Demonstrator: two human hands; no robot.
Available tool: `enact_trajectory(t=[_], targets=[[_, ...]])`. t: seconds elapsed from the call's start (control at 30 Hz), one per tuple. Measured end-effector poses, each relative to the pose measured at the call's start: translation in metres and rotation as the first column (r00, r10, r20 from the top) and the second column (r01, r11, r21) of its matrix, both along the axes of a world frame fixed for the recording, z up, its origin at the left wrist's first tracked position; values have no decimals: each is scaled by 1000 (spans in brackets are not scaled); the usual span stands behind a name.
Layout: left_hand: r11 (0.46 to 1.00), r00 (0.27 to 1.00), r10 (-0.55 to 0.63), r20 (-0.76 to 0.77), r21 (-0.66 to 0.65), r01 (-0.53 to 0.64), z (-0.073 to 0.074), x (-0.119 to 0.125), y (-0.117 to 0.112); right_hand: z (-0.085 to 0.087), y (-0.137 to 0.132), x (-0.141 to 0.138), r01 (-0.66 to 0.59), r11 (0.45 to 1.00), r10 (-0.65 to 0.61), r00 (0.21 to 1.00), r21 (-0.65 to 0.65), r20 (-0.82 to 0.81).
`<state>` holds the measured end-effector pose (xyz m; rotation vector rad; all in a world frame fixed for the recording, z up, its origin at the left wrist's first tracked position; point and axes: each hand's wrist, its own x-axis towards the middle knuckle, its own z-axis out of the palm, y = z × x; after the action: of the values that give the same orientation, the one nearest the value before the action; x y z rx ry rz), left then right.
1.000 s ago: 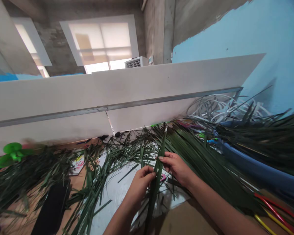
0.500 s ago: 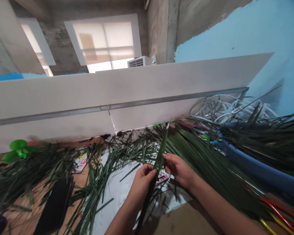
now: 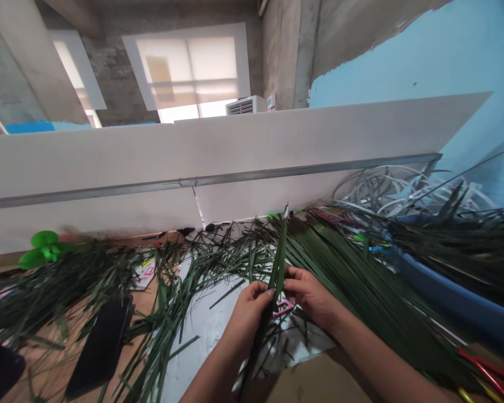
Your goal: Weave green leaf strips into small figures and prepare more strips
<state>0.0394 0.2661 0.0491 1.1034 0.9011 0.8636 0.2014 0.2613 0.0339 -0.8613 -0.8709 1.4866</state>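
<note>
A long green leaf strip (image 3: 279, 254) runs upright between my hands, its pale tip pointing at the white panel. My left hand (image 3: 254, 302) pinches it between thumb and fingers at mid-length, and the lower end hangs down past my wrist. On the strip's right edge, my right hand (image 3: 306, 291) has its fingertips pressed together on the leaf. Behind and below the hands lies a pink-handled tool (image 3: 283, 307), partly covered, its kind unclear. To the right spreads a thick pile of long green leaves (image 3: 344, 268).
A blue tub (image 3: 428, 280) full of leaves stands at the right, with coiled white strips (image 3: 369, 187) behind. Leaf scraps (image 3: 218, 257) litter the white board (image 3: 205, 313). A black phone (image 3: 98, 347) and a green fan-shaped object (image 3: 46, 249) are at the left. A white partition (image 3: 252, 145) closes the back.
The view has shifted slightly, so the scene sits a little further right. My right hand's fingers have closed in on the leaf strip; my left hand keeps its pinch.
</note>
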Motion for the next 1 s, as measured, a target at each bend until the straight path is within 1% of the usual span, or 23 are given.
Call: enact_trajectory(t=[0.17,0.33,0.47,0.53,0.57,0.63,0.7,0.77,0.83,1.0], targets=[[1000,999,-27,25,-15,27,2,-1,-1,4,-3,-3,5,1000,-5,1000,-16,19],[998,999,-39,-9,-39,39,3,-2,-1,4,-3,-1,22,1000,-22,998,2,56],[999,1000,-29,-10,-22,29,6,-3,-2,-1,1,3,49,998,-53,994,43,94],[999,999,-31,-10,9,32,8,-4,-2,-2,1,4,58,997,-62,993,46,99],[999,1000,-22,-9,35,22,9,-4,-2,-1,1,3,61,997,-65,993,47,103],[994,999,33,-4,100,-32,9,-3,-1,0,-1,1,61,997,-68,989,57,130],[980,995,99,1,171,-98,7,-1,0,3,-5,-3,45,997,-57,977,60,206],[967,991,137,13,216,-136,5,0,1,6,-8,-8,23,998,-37,955,52,296],[966,989,144,27,212,-147,3,0,2,9,-10,-11,11,999,-24,939,40,342],[977,986,156,59,137,-163,0,-2,4,12,-10,-11,25,999,-35,949,34,313]])
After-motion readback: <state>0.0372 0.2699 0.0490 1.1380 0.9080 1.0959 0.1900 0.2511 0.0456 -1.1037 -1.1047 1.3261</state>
